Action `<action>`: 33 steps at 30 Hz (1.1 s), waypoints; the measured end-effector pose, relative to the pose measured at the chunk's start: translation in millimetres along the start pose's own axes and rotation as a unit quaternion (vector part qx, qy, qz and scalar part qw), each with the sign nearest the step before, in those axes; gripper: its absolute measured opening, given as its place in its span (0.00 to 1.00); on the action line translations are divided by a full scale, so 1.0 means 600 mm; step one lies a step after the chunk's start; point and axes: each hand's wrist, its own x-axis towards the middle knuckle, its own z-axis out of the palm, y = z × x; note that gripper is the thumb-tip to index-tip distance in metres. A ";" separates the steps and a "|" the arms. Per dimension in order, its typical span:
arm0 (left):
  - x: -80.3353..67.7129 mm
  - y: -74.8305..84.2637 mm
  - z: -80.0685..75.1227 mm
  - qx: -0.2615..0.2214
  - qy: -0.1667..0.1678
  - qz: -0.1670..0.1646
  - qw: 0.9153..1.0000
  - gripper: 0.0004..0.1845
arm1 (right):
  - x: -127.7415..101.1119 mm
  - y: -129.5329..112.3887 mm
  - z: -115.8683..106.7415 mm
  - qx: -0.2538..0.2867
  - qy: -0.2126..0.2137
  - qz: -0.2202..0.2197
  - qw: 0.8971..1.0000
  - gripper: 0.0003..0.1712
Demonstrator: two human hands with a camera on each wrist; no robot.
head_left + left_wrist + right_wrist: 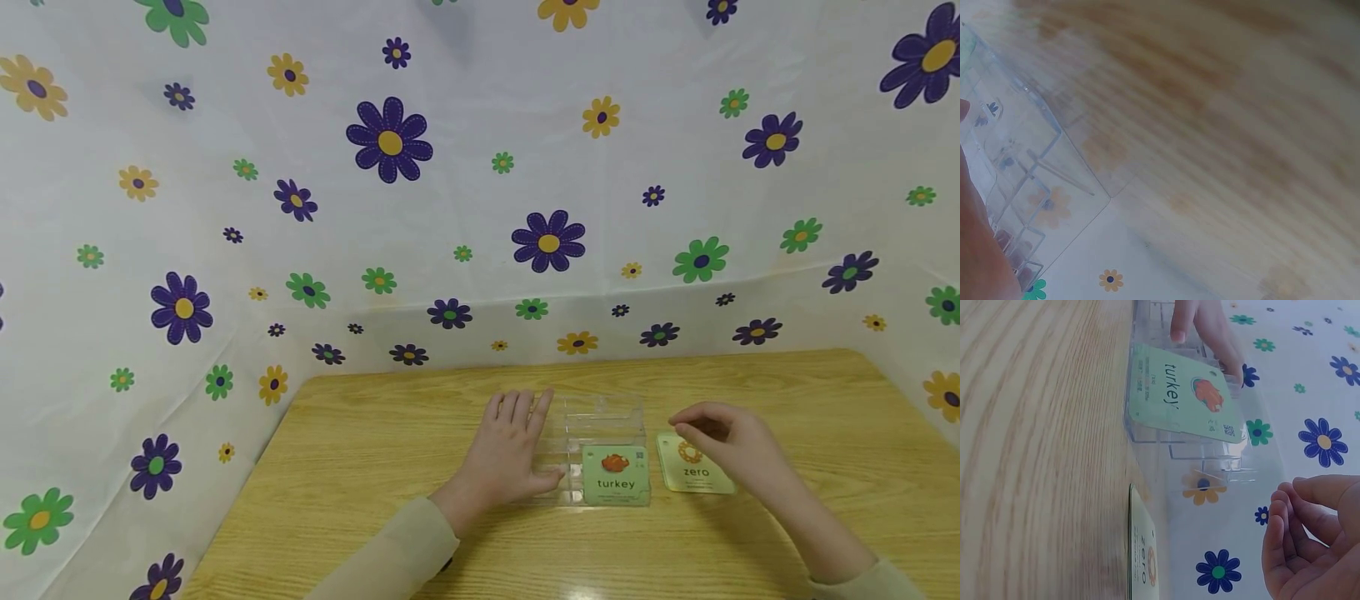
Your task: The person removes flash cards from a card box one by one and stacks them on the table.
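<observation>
A clear plastic card holder (603,427) with stepped compartments stands on the table. My left hand (506,442) lies across its left part, fingers stretched toward the back and thumb toward the front. In the front right compartment a green "turkey" card (617,483) leans back; the right wrist view shows the same turkey card (1179,394) from the side. To the right of the holder, a small stack of cards lies flat with a "zero" card (693,475) on top. Above that stack hovers my right hand (731,437), its fingers loosely bent and holding nothing (1310,537).
The wooden table (360,467) extends on both sides of the holder. Behind and beside it hangs a white cloth (465,208) printed with purple, green and yellow flowers.
</observation>
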 end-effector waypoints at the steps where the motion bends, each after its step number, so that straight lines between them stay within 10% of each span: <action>1: 0.000 0.000 0.000 -0.001 0.000 0.000 1.000 0.61 | 0.000 -0.001 0.001 0.002 -0.001 0.000 1.000 0.11; 33: 0.001 -0.001 -0.004 -0.014 -0.006 -0.001 1.000 0.61 | -0.002 0.000 0.041 0.003 -0.024 -0.022 0.999 0.07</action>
